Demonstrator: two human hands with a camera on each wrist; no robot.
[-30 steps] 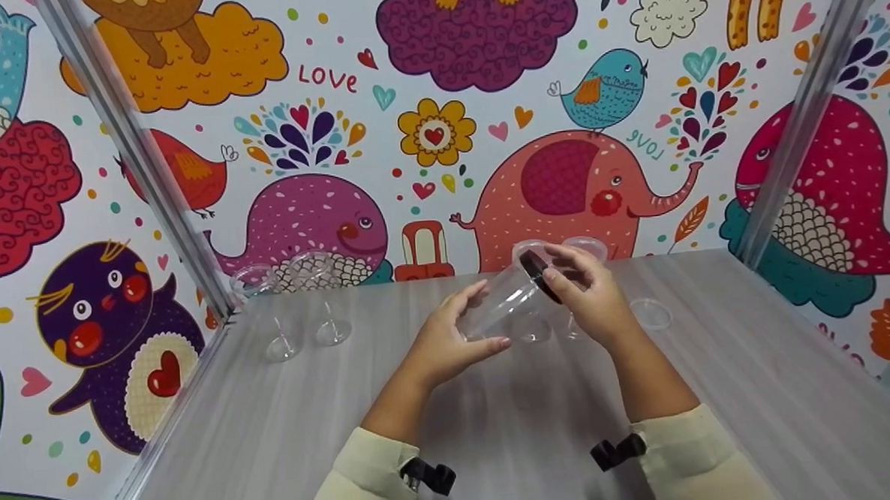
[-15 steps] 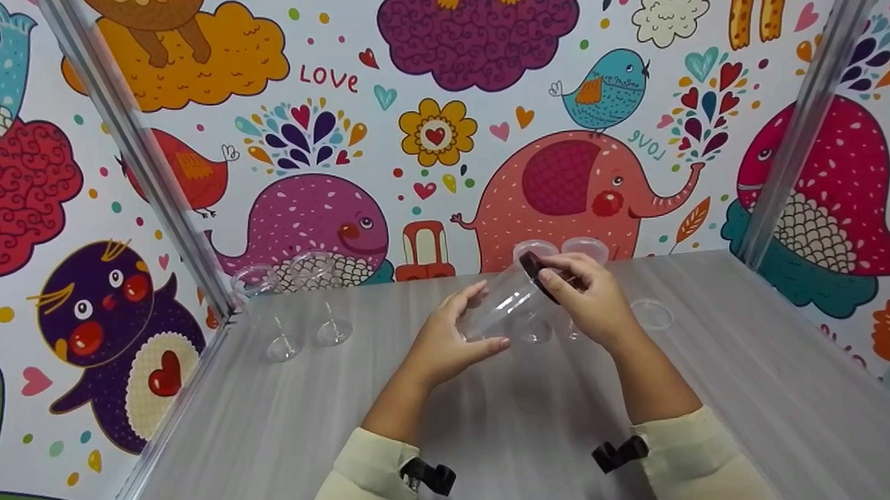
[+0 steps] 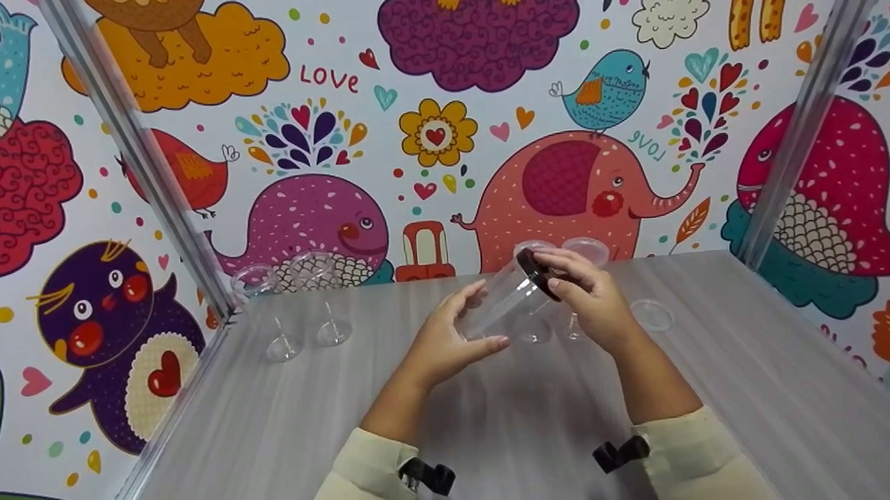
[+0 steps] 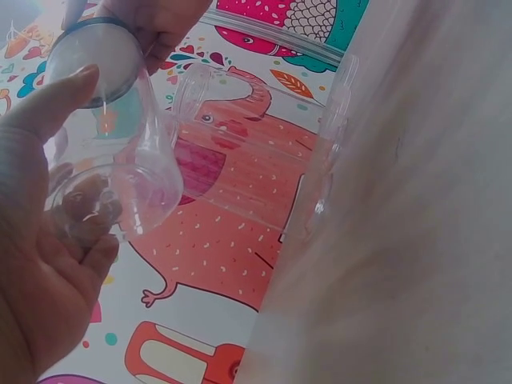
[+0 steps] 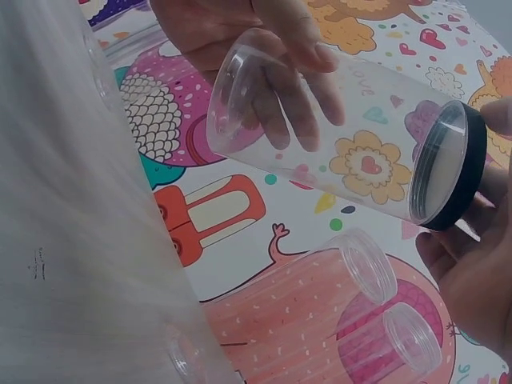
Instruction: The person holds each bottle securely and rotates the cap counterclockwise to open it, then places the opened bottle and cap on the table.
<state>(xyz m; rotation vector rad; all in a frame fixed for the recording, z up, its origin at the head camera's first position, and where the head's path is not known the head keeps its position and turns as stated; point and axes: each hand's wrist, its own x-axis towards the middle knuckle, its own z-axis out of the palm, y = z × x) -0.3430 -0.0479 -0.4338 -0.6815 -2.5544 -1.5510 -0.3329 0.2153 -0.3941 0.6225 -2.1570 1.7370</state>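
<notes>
A clear plastic jar is held tilted above the table, its mouth toward the upper right. My left hand grips the jar near its base, thumb on one side and fingers behind, as the right wrist view also shows. At the mouth sits a black lid, and my right hand holds it by the rim with thumb and fingers. In the right wrist view the lid lies over the threaded mouth; how tightly it sits I cannot tell. The jar looks empty.
Two clear open jars stand upright behind my hands. Two more clear jars stand at the back left. A clear round piece lies on the table to the right. Patterned panels rise behind and at both sides.
My right hand's fingers have shifted on the black lid, and the lid's angle has turned slightly at the jar's mouth. The left hand and the jar stay nearly where they were.
</notes>
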